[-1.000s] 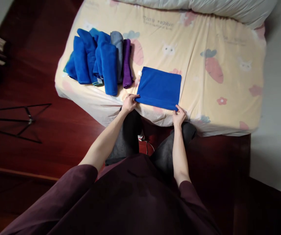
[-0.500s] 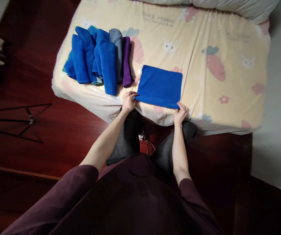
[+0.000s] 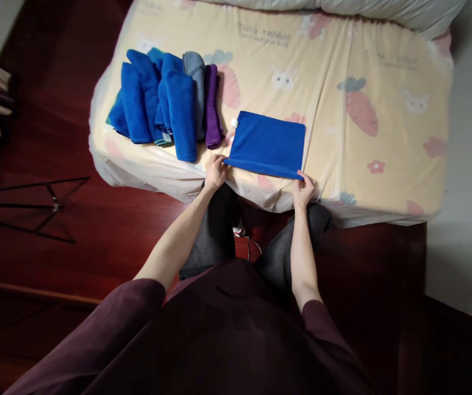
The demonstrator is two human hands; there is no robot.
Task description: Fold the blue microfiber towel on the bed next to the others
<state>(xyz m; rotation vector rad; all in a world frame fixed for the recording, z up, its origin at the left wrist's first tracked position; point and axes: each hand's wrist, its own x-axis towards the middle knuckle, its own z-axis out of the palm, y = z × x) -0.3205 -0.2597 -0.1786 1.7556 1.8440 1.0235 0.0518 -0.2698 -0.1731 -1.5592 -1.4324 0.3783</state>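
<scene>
We see dark red wood floor (image 3: 96, 230), black folding stand (image 3: 50, 206) at 9 o'clock, pale wall (image 3: 466, 219) at 3 o'clock, bed (image 3: 384, 181) at 12 o'clock under cartoon-print yellow sheet.

Bed sheet (image 3: 342, 66), yellow, carrot and rabbit print. Folded towels (image 3: 165, 101), blue, grey, purple, at 10 o'clock. Black stand (image 3: 50, 206) on dark floor, 9 o'clock.

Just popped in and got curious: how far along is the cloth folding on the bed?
Done: a row of folded cloths lies on the bed. In hand: left hand and right hand pinch the near corners of the blue cloth. No unfolded cloths show.
</scene>
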